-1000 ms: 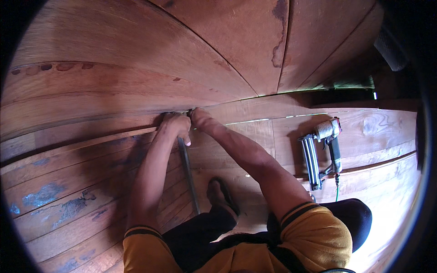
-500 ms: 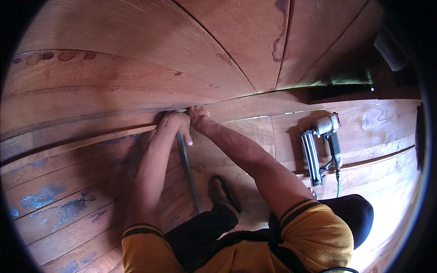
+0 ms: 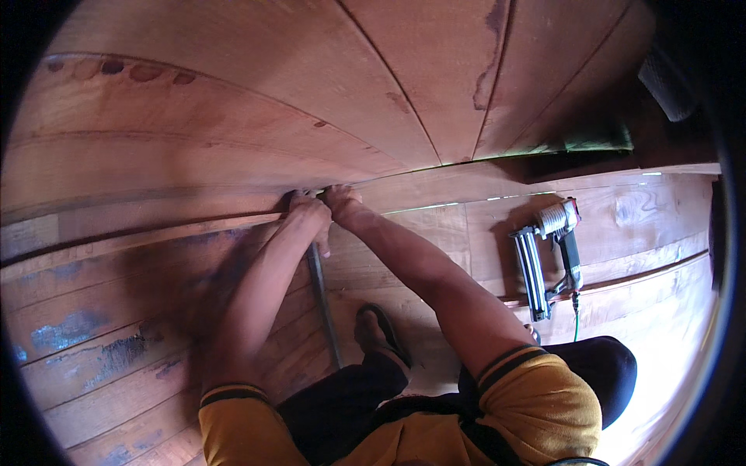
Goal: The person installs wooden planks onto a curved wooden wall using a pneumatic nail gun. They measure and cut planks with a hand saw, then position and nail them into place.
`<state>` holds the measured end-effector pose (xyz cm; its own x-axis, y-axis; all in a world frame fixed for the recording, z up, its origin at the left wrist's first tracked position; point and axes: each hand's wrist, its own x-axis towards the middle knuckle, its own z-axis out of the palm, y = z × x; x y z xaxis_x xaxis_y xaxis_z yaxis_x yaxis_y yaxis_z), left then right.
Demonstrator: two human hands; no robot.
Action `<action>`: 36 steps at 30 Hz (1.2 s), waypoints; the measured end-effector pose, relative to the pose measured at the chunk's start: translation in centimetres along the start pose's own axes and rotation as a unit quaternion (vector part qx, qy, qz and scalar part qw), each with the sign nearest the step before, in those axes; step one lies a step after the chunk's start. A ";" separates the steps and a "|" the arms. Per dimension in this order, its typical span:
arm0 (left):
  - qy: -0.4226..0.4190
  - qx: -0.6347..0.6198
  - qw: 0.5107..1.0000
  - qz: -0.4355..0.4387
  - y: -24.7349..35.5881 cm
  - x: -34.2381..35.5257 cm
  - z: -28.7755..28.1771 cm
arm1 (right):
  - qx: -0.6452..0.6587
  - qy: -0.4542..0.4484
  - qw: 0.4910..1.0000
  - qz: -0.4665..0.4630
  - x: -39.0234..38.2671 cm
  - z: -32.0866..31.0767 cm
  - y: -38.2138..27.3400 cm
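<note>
My left hand [image 3: 309, 213] is closed at the seam under the curved wooden planking [image 3: 210, 140], beside the end of a narrow wooden strip [image 3: 155, 234]. Just right of it, at the same seam, my right hand [image 3: 342, 202] has its fingers curled in. What either hand grips is hidden under the fingers. A dark, straight bar [image 3: 322, 295] runs down from beneath my left hand toward my leg. Off to the right, a silver and black pneumatic nail gun [image 3: 569, 256] lies on pale boards, with a green hose attached.
My sandalled foot [image 3: 371, 330] and bent legs are below my arms. Boards with blue stains [image 3: 109, 365] line the lower left. A dark timber piece [image 3: 664, 89] juts at the upper right, near a ledge and narrow lit gaps between boards.
My left hand has shifted slightly right and its fingers have moved a little at the seam; my left forearm leans further left. The view has moved slightly. The nail gun remains lying where it was.
</note>
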<state>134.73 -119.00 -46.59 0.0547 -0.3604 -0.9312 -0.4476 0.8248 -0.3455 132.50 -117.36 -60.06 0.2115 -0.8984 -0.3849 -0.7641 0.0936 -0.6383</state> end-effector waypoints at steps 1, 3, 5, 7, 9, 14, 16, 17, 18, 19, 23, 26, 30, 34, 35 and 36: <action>-0.016 -0.010 1.000 0.001 0.0 0.0 0.1 | -0.019 0.008 1.000 -0.017 -0.4 -0.1 0.1; -0.001 -0.007 1.000 -0.007 0.1 -0.1 0.0 | -0.028 0.018 0.999 -0.030 -0.9 -0.3 0.2; 0.002 -0.006 1.000 -0.012 0.4 -0.3 -0.1 | -0.016 0.026 0.999 -0.020 -0.9 -0.2 0.4; 0.015 -0.002 1.000 -0.023 0.6 -0.5 -0.1 | 0.004 0.030 1.000 -0.004 -0.5 0.1 0.5; 0.050 0.017 0.998 -0.027 0.6 -0.6 -0.2 | 0.020 0.038 0.999 0.003 0.0 0.5 0.5; 0.049 0.049 0.997 -0.034 1.2 -1.4 0.1 | 0.037 0.063 0.997 0.008 0.1 1.0 0.4; 0.137 0.136 0.980 -0.057 2.8 -2.5 2.1 | 0.120 0.056 0.990 0.044 -0.2 0.8 0.5; 0.174 0.154 0.971 -0.048 4.0 -3.0 3.2 | 0.155 0.058 0.984 0.065 -0.3 0.7 0.6; 0.202 0.167 0.964 -0.039 5.8 -3.7 4.7 | 0.126 0.051 0.990 0.047 -0.5 0.6 0.6; 0.228 0.177 0.957 -0.030 7.3 -4.2 6.4 | 0.091 0.048 0.994 0.029 -0.5 0.6 0.7; 0.166 -0.063 0.975 0.132 11.9 -4.5 11.5 | 0.058 0.070 0.996 -0.010 -0.4 1.1 1.1; 0.261 -0.094 0.958 0.078 15.0 -3.2 13.7 | 0.107 0.084 0.990 -0.017 -0.1 1.8 1.7; 0.456 -0.325 0.819 0.123 16.1 -0.2 16.4 | 0.101 0.083 0.991 -0.034 -0.3 2.1 1.9; 0.478 -0.360 0.781 0.175 16.0 2.6 18.5 | 0.149 0.096 0.984 0.019 -0.7 1.5 1.3; 0.472 -0.363 0.782 0.185 15.9 3.0 18.8 | 0.133 0.093 0.986 0.039 -0.8 1.3 1.2; 0.475 -0.363 0.780 0.188 15.9 3.4 19.1 | 0.157 0.099 0.982 0.037 -0.9 1.1 1.1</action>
<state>144.83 -98.75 -57.44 -0.7334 -0.5964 -0.3264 -0.6784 0.6106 0.4087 132.12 -115.96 -61.14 0.0160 -0.9471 -0.3206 -0.5403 0.2616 -0.7998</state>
